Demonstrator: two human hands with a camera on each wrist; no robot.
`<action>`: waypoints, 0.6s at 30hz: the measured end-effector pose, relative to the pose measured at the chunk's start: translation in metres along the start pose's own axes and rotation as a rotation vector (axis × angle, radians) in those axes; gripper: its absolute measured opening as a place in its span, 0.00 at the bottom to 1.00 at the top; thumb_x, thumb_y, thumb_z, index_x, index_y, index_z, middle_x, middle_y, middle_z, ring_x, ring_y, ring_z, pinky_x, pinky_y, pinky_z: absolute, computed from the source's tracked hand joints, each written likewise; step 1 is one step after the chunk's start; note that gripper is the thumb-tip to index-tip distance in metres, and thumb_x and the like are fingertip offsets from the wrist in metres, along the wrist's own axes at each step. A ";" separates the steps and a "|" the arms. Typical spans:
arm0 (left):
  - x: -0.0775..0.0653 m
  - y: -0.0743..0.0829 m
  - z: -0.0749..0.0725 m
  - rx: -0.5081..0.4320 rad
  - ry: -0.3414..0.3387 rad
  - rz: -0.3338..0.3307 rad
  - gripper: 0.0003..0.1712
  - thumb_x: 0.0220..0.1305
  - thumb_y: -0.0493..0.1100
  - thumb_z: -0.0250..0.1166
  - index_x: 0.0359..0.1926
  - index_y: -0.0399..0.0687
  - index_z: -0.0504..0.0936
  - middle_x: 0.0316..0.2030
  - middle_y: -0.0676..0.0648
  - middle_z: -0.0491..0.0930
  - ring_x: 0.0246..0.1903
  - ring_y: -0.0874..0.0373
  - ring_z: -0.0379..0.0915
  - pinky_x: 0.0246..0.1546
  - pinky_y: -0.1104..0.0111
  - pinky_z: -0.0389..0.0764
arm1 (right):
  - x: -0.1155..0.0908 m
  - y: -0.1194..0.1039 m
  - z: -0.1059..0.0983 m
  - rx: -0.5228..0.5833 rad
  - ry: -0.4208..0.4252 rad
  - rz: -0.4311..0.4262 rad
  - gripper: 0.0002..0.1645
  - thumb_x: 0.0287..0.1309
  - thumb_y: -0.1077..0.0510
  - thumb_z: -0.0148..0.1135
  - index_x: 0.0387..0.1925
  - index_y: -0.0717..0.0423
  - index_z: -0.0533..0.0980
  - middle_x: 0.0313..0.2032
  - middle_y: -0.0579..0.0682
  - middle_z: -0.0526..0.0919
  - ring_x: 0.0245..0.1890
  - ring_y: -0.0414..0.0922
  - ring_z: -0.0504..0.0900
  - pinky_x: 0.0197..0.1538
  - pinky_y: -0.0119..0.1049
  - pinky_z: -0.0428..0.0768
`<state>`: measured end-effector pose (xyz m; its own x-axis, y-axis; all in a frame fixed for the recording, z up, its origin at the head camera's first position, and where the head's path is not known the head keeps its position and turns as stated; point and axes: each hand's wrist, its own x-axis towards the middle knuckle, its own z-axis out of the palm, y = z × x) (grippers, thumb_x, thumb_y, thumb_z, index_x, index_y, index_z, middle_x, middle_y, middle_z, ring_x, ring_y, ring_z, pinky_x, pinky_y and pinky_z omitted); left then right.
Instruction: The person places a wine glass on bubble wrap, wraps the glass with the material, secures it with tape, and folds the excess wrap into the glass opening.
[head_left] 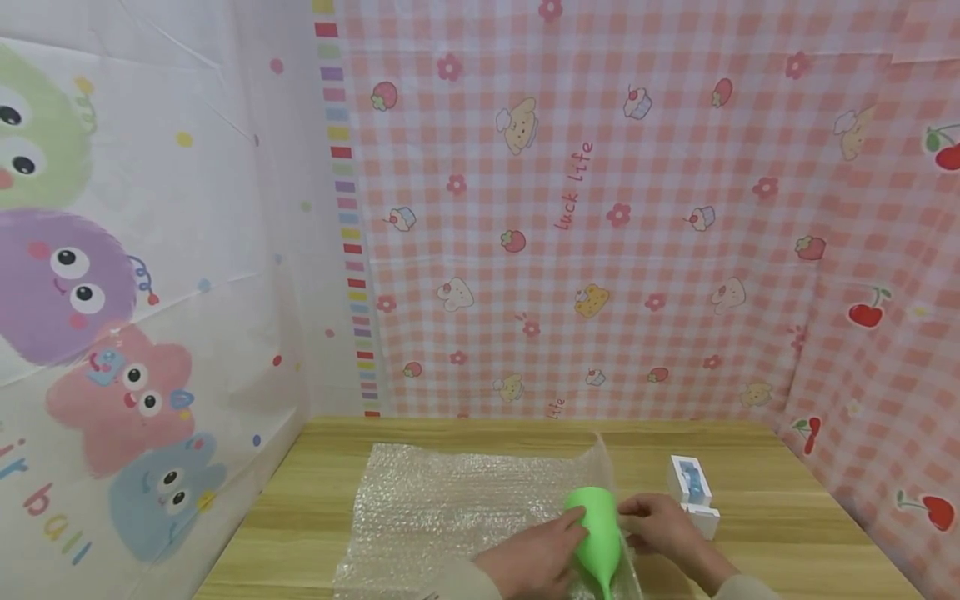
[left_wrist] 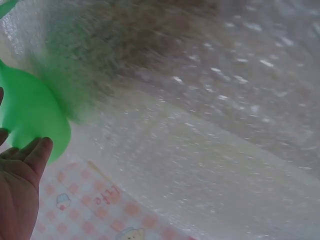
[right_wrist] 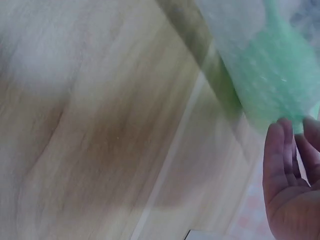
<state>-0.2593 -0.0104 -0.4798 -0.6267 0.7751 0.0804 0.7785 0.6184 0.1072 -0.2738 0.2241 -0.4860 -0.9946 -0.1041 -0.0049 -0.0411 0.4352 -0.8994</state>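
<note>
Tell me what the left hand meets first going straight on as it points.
The green goblet, which the left hand appears to touch; beyond it, likely the lifted edge of the bubble wrap, though depth is unclear.

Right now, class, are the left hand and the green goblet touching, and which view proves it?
Touching. The left wrist view shows it: the left hand has fingertips laid against the green goblet's bowl, no gap between.

Cuts off, at the head view's bottom edge, the stem of the green goblet (head_left: 602, 537) and near side of the bubble wrap (head_left: 450, 500). Blurs the goblet through wrap in the right wrist view. Crops the left hand (left_wrist: 19, 195) in its wrist view.
</note>
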 end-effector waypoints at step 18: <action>-0.010 -0.017 0.003 -0.050 0.071 -0.026 0.29 0.66 0.49 0.65 0.65 0.46 0.69 0.66 0.46 0.64 0.51 0.61 0.76 0.53 0.72 0.76 | -0.004 -0.008 0.014 -0.251 -0.034 -0.259 0.13 0.61 0.59 0.67 0.47 0.57 0.81 0.49 0.57 0.82 0.38 0.47 0.83 0.35 0.34 0.81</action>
<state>-0.2662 -0.0287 -0.4850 -0.6488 0.7467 0.1467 0.7605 0.6295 0.1593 -0.2686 0.2087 -0.4849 -0.9445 -0.2674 0.1910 -0.3178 0.5962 -0.7373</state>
